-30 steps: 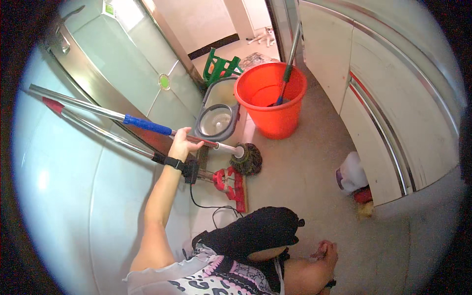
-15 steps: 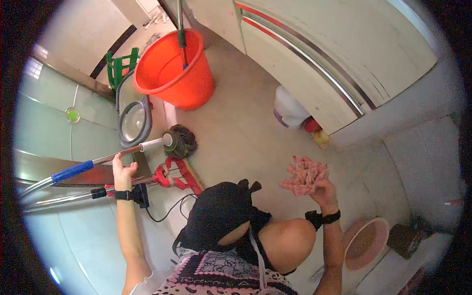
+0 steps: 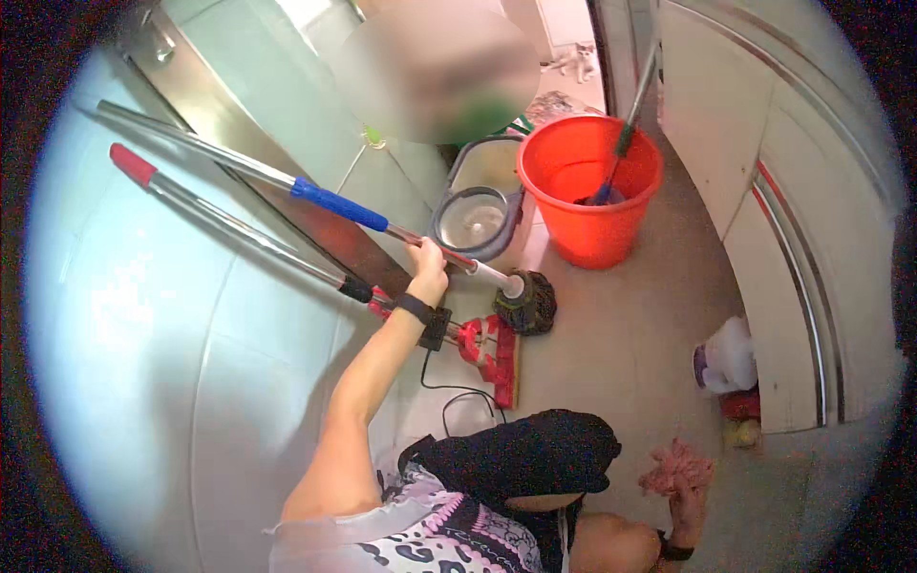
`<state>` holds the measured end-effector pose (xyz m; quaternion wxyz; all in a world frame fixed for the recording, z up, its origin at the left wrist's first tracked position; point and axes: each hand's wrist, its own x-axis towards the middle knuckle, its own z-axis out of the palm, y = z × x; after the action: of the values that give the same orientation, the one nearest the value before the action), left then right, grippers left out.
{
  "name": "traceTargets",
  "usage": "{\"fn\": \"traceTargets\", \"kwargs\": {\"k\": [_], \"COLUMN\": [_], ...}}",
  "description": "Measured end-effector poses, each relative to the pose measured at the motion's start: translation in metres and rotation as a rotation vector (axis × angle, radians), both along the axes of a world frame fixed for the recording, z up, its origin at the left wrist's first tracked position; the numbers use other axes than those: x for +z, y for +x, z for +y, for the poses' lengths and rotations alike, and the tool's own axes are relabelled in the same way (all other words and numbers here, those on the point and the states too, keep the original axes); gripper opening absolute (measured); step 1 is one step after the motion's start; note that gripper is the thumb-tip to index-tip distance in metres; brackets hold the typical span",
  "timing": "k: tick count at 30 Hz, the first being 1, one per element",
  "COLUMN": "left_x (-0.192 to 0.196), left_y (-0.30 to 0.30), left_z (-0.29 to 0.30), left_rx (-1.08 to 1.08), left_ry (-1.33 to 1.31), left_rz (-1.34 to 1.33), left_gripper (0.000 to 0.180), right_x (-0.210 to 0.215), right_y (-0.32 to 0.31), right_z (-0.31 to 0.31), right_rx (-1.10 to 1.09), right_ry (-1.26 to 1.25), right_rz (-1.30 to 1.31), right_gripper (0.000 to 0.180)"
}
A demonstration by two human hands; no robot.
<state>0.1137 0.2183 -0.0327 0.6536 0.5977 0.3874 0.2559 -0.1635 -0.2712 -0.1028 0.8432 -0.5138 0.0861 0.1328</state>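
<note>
My left hand (image 3: 430, 272) is closed around the lower pole of a mop (image 3: 344, 206) with a blue grip. The mop leans at a slant, and its dark, round head (image 3: 528, 304) is down at the floor. Beside that hand stands a red squeegee-like sponge mop (image 3: 495, 355) with a metal pole (image 3: 248, 232) ending in a red tip. Low on the right, my right hand (image 3: 688, 511) grips a crumpled pink cloth (image 3: 675, 468); the cloth hides part of the fingers.
An orange bucket (image 3: 594, 224) holds another long-handled tool (image 3: 632, 129). Left of it sits a grey mop bucket with a round basket (image 3: 473, 220). White cabinets (image 3: 755, 220) line the right, with a white container (image 3: 728, 353) at their foot. A cat (image 3: 575, 63) lies beyond the doorway.
My view has swung left and up, so the buckets and cabinets appear farther right. My left fingers, partly spread before, now wrap the mop pole. The pink cloth stays in my right hand.
</note>
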Motion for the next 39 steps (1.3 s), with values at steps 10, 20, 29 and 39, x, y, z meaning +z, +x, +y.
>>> {"fn": "traceTargets", "kwargs": {"k": [10,20,29,39], "left_x": [-0.001,-0.020,0.133,0.056], "left_y": [-0.010,-0.001,0.103,0.376], "left_z": [-0.007,-0.033,-0.191,-0.217], "left_rx": [0.002,-0.387,-0.875,-1.120], "left_ry": [-0.063,-0.417,-0.565,0.995], "left_rz": [0.027,0.382,-0.016,-0.017], "left_gripper": [0.034,0.050,0.032,0.043], "right_x": [0.017,-0.002,0.017,0.020], "right_y": [-0.004,-0.014,-0.028,-0.017], "right_z": [-0.012,-0.014,-0.020,-0.012], "right_rx": [0.057,-0.032,-0.225,-0.349], "right_ry": [-0.089,0.020,-0.178,-0.326], "right_rz": [-0.121,-0.074,0.121,0.357], "right_gripper": [0.039,0.043,0.038,0.036]}}
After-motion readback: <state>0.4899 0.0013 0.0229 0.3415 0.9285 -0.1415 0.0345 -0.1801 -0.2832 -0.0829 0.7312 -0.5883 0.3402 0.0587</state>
